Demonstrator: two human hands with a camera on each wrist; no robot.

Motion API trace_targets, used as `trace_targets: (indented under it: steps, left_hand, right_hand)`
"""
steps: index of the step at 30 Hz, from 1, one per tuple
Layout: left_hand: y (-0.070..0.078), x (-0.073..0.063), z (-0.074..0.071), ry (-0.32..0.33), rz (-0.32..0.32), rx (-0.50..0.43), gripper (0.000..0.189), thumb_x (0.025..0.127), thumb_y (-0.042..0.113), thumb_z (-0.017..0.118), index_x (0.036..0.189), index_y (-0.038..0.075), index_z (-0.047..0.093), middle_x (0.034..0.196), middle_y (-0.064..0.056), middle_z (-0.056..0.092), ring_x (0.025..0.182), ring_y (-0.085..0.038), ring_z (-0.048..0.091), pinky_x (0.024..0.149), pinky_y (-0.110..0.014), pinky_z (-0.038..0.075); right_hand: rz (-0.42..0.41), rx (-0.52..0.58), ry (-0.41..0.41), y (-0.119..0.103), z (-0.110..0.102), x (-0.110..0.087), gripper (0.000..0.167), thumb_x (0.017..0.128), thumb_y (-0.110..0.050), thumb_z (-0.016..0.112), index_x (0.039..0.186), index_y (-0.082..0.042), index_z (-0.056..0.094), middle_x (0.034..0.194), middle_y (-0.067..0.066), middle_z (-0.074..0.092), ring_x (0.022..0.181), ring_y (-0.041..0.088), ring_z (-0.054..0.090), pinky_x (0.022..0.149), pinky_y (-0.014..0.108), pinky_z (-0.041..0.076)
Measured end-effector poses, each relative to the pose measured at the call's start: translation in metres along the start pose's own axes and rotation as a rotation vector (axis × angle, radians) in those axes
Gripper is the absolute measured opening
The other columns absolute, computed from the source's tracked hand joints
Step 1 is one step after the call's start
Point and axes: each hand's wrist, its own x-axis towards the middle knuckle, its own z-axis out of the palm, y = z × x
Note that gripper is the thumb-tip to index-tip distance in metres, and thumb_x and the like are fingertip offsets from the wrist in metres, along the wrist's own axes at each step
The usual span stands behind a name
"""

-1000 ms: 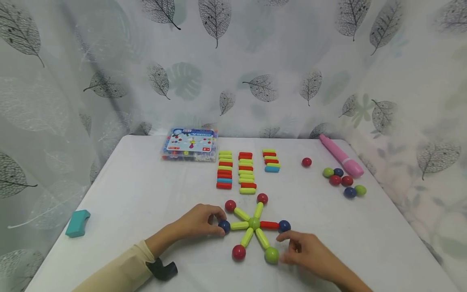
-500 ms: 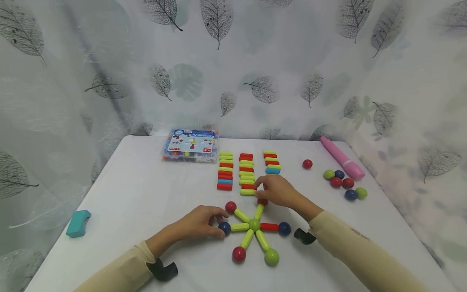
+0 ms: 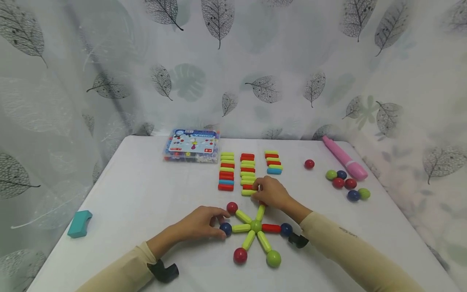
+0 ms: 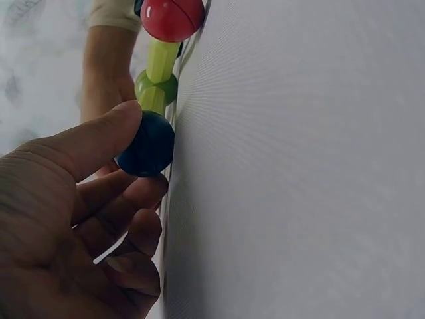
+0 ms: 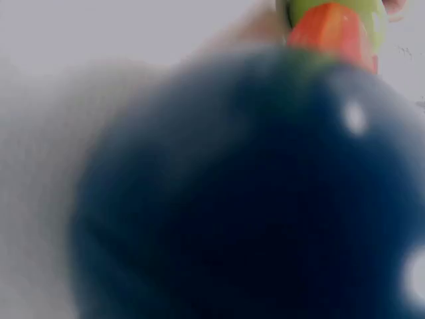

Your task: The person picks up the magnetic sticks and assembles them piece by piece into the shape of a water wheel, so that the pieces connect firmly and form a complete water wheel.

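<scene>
A flat star of sticks and balls lies on the white table, with a green hub ball at its middle. My left hand pinches the blue ball at the star's left tip between thumb and fingers. Beyond the star, my right hand has its thumb and index finger around the right end of a yellow-green stick, the nearest one in the middle column. I cannot tell whether they grip it. That hand hides the star's upper right ball. Another blue ball, on the red stick, fills the right wrist view, blurred.
More red, yellow-green and blue sticks lie in columns behind the star. A clear parts box stands at the back. Loose balls and a pink tube-shaped thing lie at right. A teal block sits near the left edge.
My right hand has left the green ball at the star's lower right, crossed over the star and come to the near end of the middle stick column. The left hand stays at the blue ball.
</scene>
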Motion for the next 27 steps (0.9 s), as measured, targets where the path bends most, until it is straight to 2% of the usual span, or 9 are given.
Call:
trace_targets:
  steps: [5, 11, 15, 17, 21, 27]
  left_hand:
    - [0.001, -0.001, 0.000, 0.002, 0.000, 0.002, 0.051, 0.082, 0.031, 0.086, 0.128, 0.017, 0.068, 0.097, 0.016, 0.066, 0.082, -0.010, 0.056, 0.070, -0.023, 0.050]
    - [0.001, -0.001, 0.000, 0.001, -0.004, 0.000, 0.051, 0.082, 0.031, 0.086, 0.128, 0.017, 0.068, 0.098, 0.016, 0.066, 0.084, -0.010, 0.056, 0.071, -0.023, 0.050]
    - [0.000, -0.002, 0.000, 0.004, -0.009, -0.007, 0.051, 0.082, 0.032, 0.086, 0.128, 0.017, 0.069, 0.099, 0.015, 0.066, 0.085, -0.009, 0.057, 0.073, -0.023, 0.051]
    - [-0.001, -0.002, 0.000, 0.005, -0.011, -0.011, 0.051, 0.082, 0.032, 0.086, 0.128, 0.017, 0.069, 0.099, 0.015, 0.066, 0.085, -0.009, 0.057, 0.073, -0.023, 0.051]
    - [0.000, -0.002, 0.000, -0.001, -0.009, -0.029, 0.051, 0.082, 0.031, 0.086, 0.127, 0.017, 0.069, 0.099, 0.015, 0.066, 0.085, -0.008, 0.057, 0.073, -0.023, 0.051]
    - [0.000, -0.003, 0.000, -0.001, -0.005, -0.027, 0.050, 0.083, 0.032, 0.085, 0.127, 0.017, 0.069, 0.098, 0.016, 0.066, 0.084, -0.008, 0.057, 0.073, -0.023, 0.051]
  right_hand:
    - [0.021, 0.085, 0.036, 0.003, -0.001, -0.002, 0.029, 0.085, -0.026, 0.083, 0.108, -0.015, 0.070, 0.094, 0.006, 0.059, 0.069, 0.020, 0.060, 0.061, 0.028, 0.053]
    - [0.042, 0.358, 0.079, 0.026, -0.011, 0.000, 0.037, 0.090, -0.026, 0.079, 0.122, -0.015, 0.066, 0.106, 0.008, 0.060, 0.093, 0.025, 0.056, 0.073, 0.030, 0.053]
    - [0.138, 0.562, 0.105, 0.050, -0.025, 0.014, 0.044, 0.093, -0.026, 0.076, 0.133, -0.013, 0.062, 0.110, 0.009, 0.056, 0.091, 0.025, 0.053, 0.070, 0.028, 0.050]
    - [0.199, 0.620, 0.139, 0.063, -0.034, 0.024, 0.047, 0.094, -0.026, 0.074, 0.137, -0.013, 0.059, 0.111, 0.010, 0.055, 0.086, 0.025, 0.050, 0.067, 0.027, 0.046]
    - [0.272, 0.567, 0.160, 0.083, -0.044, 0.039, 0.047, 0.095, -0.024, 0.073, 0.139, -0.013, 0.058, 0.119, 0.012, 0.054, 0.092, 0.024, 0.049, 0.072, 0.027, 0.045]
    - [0.273, 0.414, 0.143, 0.087, -0.044, 0.049, 0.044, 0.094, -0.021, 0.074, 0.134, -0.009, 0.059, 0.127, 0.017, 0.055, 0.109, 0.031, 0.052, 0.089, 0.036, 0.052]
